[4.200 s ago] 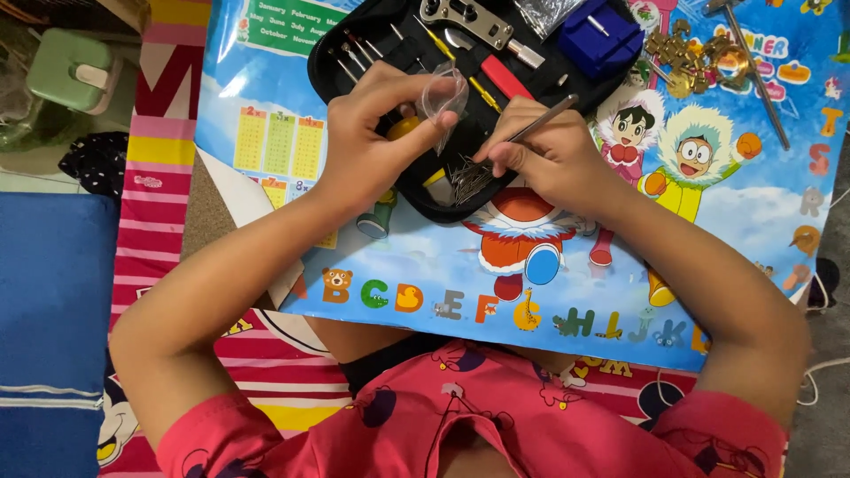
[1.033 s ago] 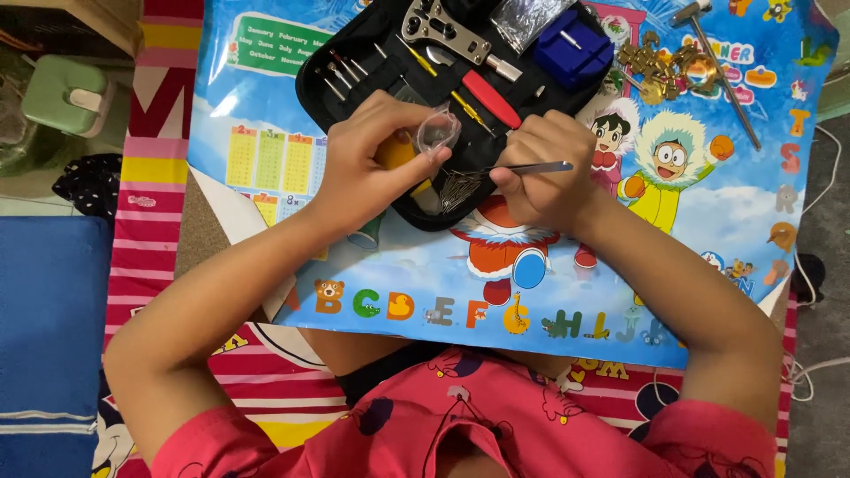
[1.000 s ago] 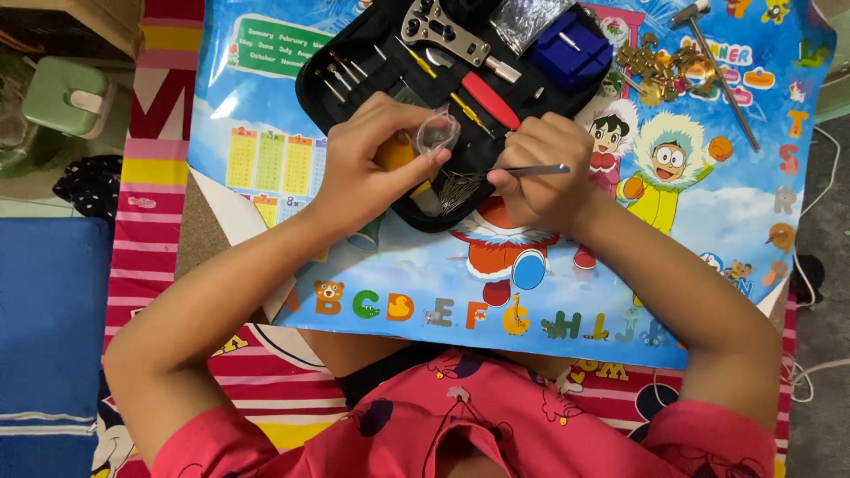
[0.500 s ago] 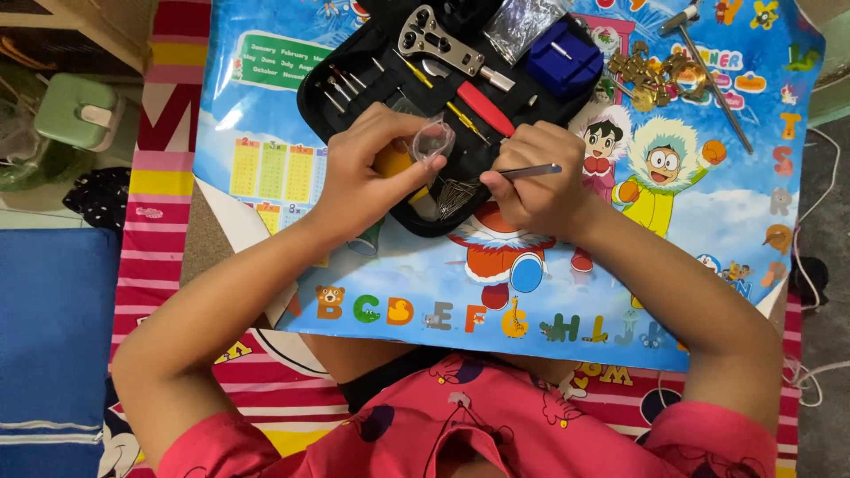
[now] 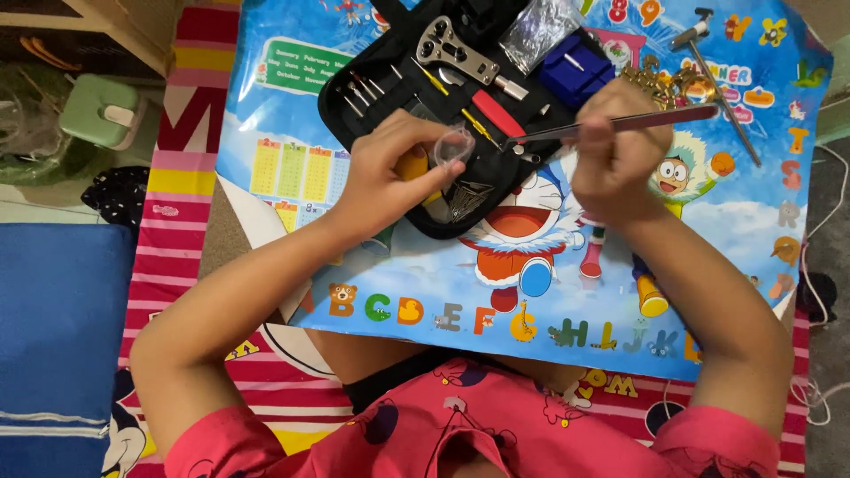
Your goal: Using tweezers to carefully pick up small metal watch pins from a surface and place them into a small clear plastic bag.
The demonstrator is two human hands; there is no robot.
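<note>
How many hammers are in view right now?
1. The small hammer lies on the poster's upper right, beyond the right hand. Others may be hidden in the black tool case.

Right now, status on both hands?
Left hand pinching a small clear round piece. Right hand gripping tweezers, tips over the black tool case. Nothing between them.

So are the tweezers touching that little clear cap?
Apart. The head view shows the tweezers' tip over the black case, with a strip of case between it and the clear cap in the left hand.
</note>
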